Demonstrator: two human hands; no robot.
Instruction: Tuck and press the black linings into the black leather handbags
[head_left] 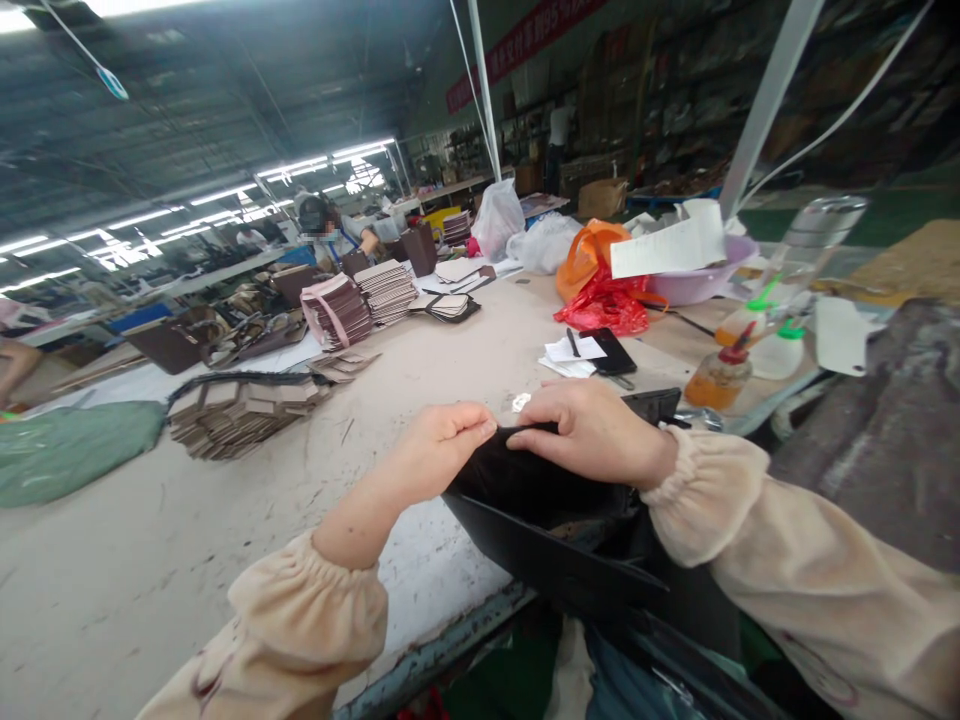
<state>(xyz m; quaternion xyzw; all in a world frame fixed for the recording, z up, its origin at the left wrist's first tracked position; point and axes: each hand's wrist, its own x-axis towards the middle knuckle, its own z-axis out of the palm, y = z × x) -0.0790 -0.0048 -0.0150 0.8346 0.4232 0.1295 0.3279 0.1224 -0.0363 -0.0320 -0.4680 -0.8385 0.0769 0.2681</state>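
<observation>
A black bag point(555, 560) with its mouth gaping toward me rests at the table's front edge, partly over my lap. My left hand point(450, 440) pinches the far rim of the bag at its left corner, thumb against fingers. Close beside it, my right hand point(592, 430) grips the same rim, thumb on the inner side and fingers over the outside. A small whitish piece point(520, 402) shows just beyond the right fingertips; its kind is unclear. The bag's inside is dark, and its lower part drops out of sight below the table edge.
Stacks of brown pieces point(337, 310) and a fanned pile point(240, 410) lie left on the table point(420, 370). Beyond my hands are a black phone-like slab point(609, 350), a red plastic bag point(607, 300) and a purple basin point(697, 280). Bottles point(718, 380) stand right. A co-worker point(330, 225) sits farther back.
</observation>
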